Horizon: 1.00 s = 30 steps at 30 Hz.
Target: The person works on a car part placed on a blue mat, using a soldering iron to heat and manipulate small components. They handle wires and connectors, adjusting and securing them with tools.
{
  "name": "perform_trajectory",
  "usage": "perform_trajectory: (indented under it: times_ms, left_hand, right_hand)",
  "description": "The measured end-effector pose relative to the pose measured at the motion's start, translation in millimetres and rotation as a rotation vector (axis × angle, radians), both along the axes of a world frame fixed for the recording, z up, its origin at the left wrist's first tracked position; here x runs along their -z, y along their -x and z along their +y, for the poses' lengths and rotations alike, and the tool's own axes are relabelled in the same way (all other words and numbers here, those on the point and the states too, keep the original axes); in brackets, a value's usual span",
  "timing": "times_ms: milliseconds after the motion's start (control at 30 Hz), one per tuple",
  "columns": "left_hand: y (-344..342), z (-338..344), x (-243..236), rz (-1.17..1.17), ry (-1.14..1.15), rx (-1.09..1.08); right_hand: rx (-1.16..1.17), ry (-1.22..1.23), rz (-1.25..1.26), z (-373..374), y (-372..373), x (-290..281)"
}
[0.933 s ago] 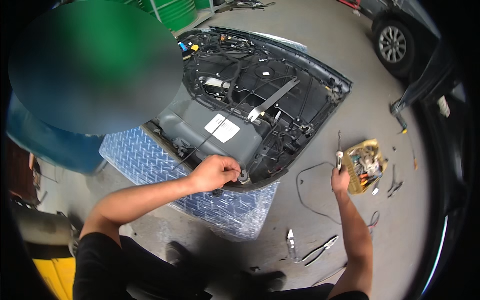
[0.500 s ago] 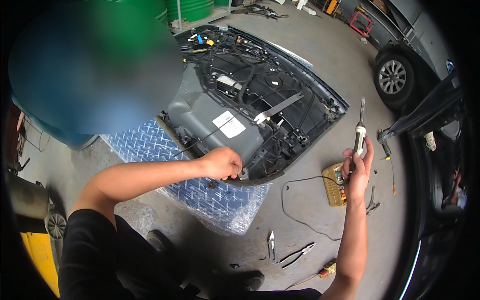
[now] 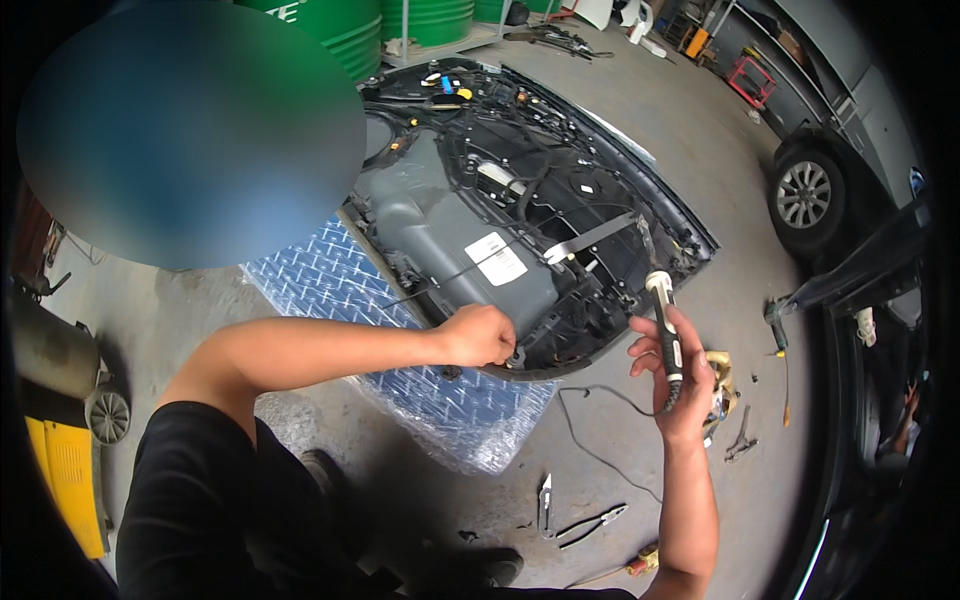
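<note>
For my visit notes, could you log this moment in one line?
left hand: at panel edge, grip unclear; right hand: holds corded tool; metal bar: on panel; pliers: on floor

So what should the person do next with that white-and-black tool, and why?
Maybe the right hand should slowly turn the white-and-black tool so its tip faces the left hand. The tip points away from there now, while the left hand's fingers are bunched at the near edge of the dark panel, which could be the spot being worked on.
</note>
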<state>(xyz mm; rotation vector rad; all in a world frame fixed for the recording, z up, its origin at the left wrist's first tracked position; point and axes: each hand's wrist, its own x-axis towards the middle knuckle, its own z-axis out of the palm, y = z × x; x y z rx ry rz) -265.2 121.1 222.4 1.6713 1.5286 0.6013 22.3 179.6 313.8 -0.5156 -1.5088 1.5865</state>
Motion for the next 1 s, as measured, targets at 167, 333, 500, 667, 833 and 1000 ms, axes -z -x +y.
perform_trajectory:
  times_ms: [167,333,500,667,833,1000]
  left_hand:
    - [-4.2,0.4,-1.9,-0.079,-0.086,-0.003]
    - [-2.3,-3.1,-7.3,-0.123,0.069,-0.072]
    - [-7.7,-0.9,-5.0,-0.166,0.1,-0.109]
    - [-5.9,-2.2,-1.4,-0.194,0.111,-0.142]
    - [-9.0,-1.8,4.0,-0.185,0.035,-0.144]
    - [-6.5,-2.9,6.1,-0.164,-0.051,-0.123]
  right_hand:
    - [-0.097,-0.184,-0.22,-2.0,-15.8,-12.2]
    - [0.103,-0.412,-0.495,-23.1,-6.7,-8.1]
    - [0.271,-0.207,-0.464,-30.8,-13.7,-12.4]
    - [0.288,-0.445,-0.5,-21.7,-38.1,-15.1]
    - [0.332,-0.512,-0.538,-25.9,-40.4,-6.6]
    - [0.408,-0.135,-0.4,-48.3,-27.2,0.9]
